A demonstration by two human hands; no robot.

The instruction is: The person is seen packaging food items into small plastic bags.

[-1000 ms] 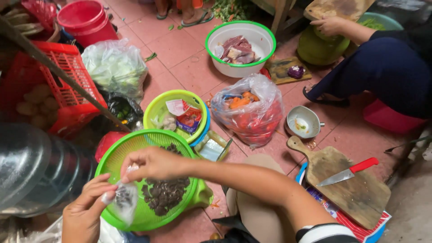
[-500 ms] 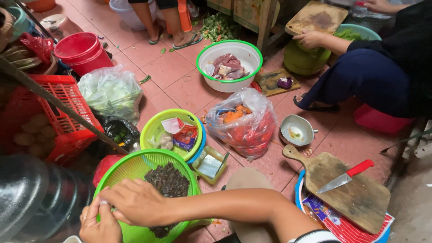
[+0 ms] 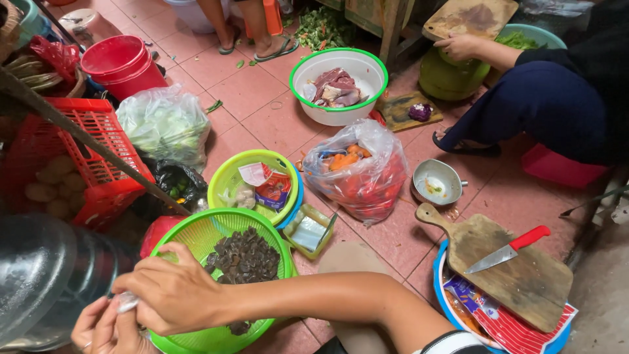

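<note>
While both hands pinch it, the thin plastic bag (image 3: pixel 126 303) sits at the colander's (image 3: pixel 196 236) 8 o'clock rim: light, limp, prob. slippery. Right hand (image 3: pixel 171 295) clamps over it, left hand (image 3: pixel 105 326) grips beneath; best held by the bunched neck.

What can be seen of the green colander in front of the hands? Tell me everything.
The green colander is a round, bright green basket, plastic by the look of it, with slotted walls and a smooth rim. It sits upright on the tiled floor, near the lower edge of the view, and holds a heap of dark brown, wrinkled pieces. The right hand and forearm cross its near rim. A smaller lime-green basket stands just behind it; whether they touch cannot be told.
</note>
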